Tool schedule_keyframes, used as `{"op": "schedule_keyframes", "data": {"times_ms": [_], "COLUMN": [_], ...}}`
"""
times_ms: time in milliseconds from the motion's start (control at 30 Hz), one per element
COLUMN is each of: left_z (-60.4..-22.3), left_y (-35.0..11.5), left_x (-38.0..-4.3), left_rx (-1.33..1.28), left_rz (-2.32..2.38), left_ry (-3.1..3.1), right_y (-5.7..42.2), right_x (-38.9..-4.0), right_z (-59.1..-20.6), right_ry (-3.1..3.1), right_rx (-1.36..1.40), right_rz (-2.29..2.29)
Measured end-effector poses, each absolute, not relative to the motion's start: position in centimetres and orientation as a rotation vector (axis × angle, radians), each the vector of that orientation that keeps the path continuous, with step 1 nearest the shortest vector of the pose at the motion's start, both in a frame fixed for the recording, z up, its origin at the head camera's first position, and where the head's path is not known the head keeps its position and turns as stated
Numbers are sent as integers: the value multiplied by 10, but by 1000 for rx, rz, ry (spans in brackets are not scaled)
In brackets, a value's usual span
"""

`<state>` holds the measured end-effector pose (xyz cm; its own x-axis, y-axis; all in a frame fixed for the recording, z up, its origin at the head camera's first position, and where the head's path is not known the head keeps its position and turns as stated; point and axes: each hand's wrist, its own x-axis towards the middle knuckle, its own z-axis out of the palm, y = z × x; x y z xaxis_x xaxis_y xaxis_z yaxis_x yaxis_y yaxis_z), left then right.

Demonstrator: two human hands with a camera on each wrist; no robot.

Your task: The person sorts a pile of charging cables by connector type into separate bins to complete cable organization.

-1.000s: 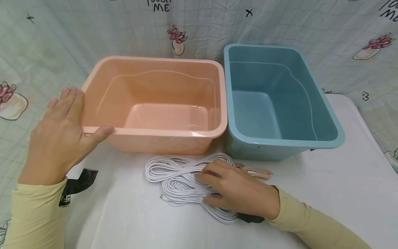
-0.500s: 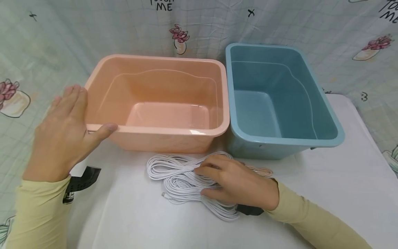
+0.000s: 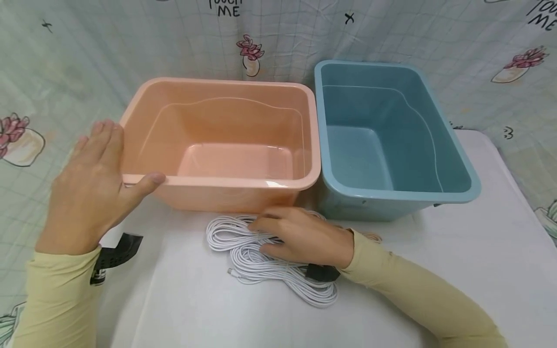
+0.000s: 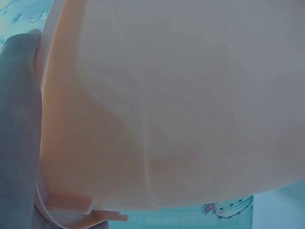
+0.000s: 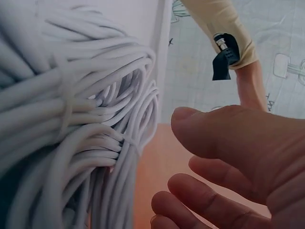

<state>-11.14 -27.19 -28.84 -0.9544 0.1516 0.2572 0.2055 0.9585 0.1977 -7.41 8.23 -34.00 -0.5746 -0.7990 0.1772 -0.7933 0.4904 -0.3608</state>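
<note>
My left hand (image 3: 89,191) rests straight-fingered on the orange tub (image 3: 217,181). My right hand (image 3: 302,239), fingers loosely bent, hides part of the white cable (image 3: 256,265) before the tub; my sleeve (image 3: 404,278) nearly covers a beige cord (image 3: 374,237).

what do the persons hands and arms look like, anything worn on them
The left hand and right hand wear no gloves. The left sleeve and right sleeve are plain pale yellow and long, reaching the wrists. A black strap-like piece sticks out at the left cuff, and a black patch shows at the right wrist.
</note>
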Motion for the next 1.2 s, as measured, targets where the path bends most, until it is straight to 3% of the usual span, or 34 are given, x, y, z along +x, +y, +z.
{"op": "schedule_keyframes", "data": {"times_ms": [600,1200], "left_z": [-287,-289], "left_y": [-272,-270], "left_x": [-110,-111], "left_rx": [-275,-279], "left_rz": [-332,-359], "left_ry": [-2840,-2850], "right_y": [68,71], "right_x": [-87,-82], "right_z": [-359,-364], "right_ry": [2512,2610], "right_rx": [-1234,-1325], "right_rz": [-711,-701]}}
